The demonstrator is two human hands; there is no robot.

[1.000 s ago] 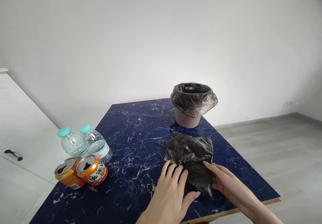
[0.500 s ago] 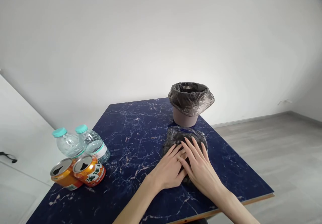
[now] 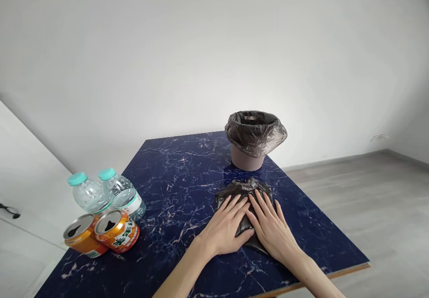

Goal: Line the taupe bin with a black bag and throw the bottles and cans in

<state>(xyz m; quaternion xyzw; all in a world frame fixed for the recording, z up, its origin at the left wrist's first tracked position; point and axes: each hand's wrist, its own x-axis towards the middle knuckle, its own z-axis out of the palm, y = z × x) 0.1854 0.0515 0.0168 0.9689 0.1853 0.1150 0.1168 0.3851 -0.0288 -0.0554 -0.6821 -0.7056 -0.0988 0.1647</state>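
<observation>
A folded black plastic bag (image 3: 243,187) lies on the dark blue marble table (image 3: 174,186), just in front of a small bin. My left hand (image 3: 225,227) lies flat on the bag's left half, fingers stretched out. Beside it, my right hand (image 3: 270,224) presses flat on the right half, fingers spread. Both palms cover most of the bag, and only its far edge and corners show.
A small pink bin (image 3: 248,157) lined with a dark bag (image 3: 255,130) stands behind the folded bag. At the table's left edge lie two water bottles (image 3: 107,194) with teal caps and two orange cans (image 3: 102,233). A white cabinet (image 3: 20,186) stands to the left.
Both hands slid from the bag's near edge onto its top and now press it flat. The bag looks smaller and flatter than a second ago.
</observation>
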